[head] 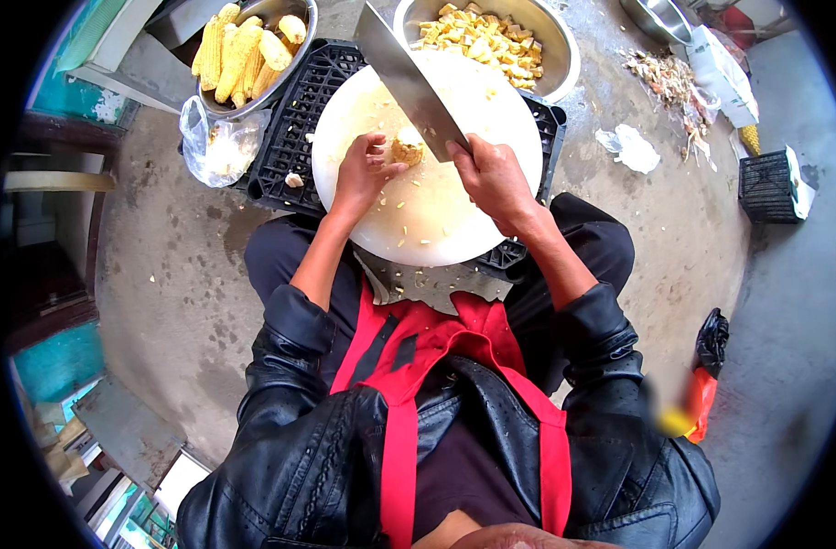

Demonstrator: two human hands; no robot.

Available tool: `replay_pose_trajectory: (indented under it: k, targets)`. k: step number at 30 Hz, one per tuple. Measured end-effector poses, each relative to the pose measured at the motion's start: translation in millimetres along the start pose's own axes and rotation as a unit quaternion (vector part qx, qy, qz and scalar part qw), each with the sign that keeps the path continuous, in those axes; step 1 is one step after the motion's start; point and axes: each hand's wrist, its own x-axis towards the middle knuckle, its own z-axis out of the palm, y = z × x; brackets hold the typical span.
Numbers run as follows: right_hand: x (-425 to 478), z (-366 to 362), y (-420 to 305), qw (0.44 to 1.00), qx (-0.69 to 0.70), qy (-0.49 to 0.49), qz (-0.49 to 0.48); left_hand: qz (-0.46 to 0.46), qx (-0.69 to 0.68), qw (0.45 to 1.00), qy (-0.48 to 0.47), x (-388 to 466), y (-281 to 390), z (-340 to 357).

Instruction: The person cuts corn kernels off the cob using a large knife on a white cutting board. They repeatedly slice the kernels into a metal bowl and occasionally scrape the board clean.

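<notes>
My right hand (493, 180) is closed around the handle of a wide-bladed cleaver (411, 79), whose blade is raised and slants up to the left over a round white cutting board (431, 237). A short piece of corn cob (407, 149) stands on the board between my hands. Beside it on the left, my left hand (368, 168) has its fingers apart and curved, with nothing in its grasp. Small corn bits are scattered on the board.
The board rests on a black plastic crate (291, 147). Behind it are a metal bowl of whole corn cobs (239, 58) and a basin of cut corn (483, 41). A clear plastic bag (215, 147) lies left; food scraps (665, 79) and crumpled white plastic (630, 147) lie right.
</notes>
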Motion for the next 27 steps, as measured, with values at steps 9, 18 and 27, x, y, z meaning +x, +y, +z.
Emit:
replay_pose_trajectory:
  k: [9,18,27]
  targets:
    - [20,13,-13,0.988,-0.089,-0.103,0.066,0.004,-0.066,0.998,0.023,-5,-9,5]
    - [8,-27,-61,0.997,-0.040,0.035,-0.052,0.028,-0.137,0.981,0.135,-4,-12,-34]
    - [29,31,6,0.976,-0.160,-0.125,0.077,0.071,-0.101,0.992,0.025,-7,-12,6]
